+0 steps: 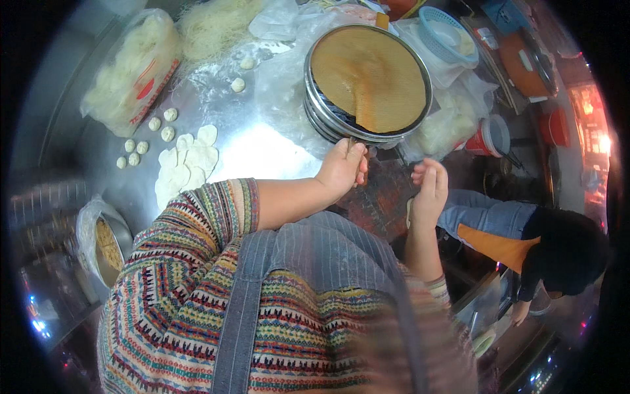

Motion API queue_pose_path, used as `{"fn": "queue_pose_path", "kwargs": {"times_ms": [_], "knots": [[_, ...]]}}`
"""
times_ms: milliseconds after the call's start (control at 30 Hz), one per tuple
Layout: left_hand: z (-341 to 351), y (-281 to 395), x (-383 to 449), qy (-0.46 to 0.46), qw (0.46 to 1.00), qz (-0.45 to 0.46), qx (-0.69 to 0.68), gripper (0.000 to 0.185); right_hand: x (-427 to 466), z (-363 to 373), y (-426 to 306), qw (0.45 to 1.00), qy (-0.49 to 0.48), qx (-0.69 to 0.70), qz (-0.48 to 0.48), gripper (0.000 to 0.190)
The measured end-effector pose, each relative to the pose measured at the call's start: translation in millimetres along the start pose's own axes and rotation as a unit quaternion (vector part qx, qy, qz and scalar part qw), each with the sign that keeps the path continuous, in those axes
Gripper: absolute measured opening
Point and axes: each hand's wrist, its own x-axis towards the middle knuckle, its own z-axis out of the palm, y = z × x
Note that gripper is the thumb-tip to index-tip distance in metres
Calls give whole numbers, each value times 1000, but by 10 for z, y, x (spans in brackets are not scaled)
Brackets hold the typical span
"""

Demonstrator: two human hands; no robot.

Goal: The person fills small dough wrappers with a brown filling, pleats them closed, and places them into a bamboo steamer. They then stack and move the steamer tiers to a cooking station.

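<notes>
My left hand is closed around a short handle at the near rim of a round metal-rimmed vessel. Its top is a tan, finely ribbed sheet, with a dark gap along the lower left. A brown handle-like piece sticks out at the far rim. My right hand is raised to the right of the vessel, apart from it, fingers loosely bent and nothing visible in them. Flat dough rounds overlap on the metal worktop at the left, beside several small dough balls.
A bag of pale noodles and loose noodles lie at the far left. A blue basket sits at the far right, above a red bucket. A bowl stands at lower left. Another person bends at the right.
</notes>
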Motion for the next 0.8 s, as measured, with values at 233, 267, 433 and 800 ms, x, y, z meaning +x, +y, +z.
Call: {"fn": "queue_pose_path", "kwargs": {"times_ms": [233, 267, 433, 800], "knots": [[-33, -12, -15, -35, 999, 13, 0, 24, 592, 638, -733, 858, -222, -267, -380, 13], [-61, -6, 3, -59, 998, 10, 14, 24, 659, 714, -795, 845, -246, -275, -386, 12], [-160, -19, 52, -94, 994, -7, 59, 28, 774, 933, -858, 822, -278, -323, -378, 13], [-640, -18, -139, -124, 987, -14, 97, 33, 803, 1293, -789, 665, -287, -565, -395, 14]]}}
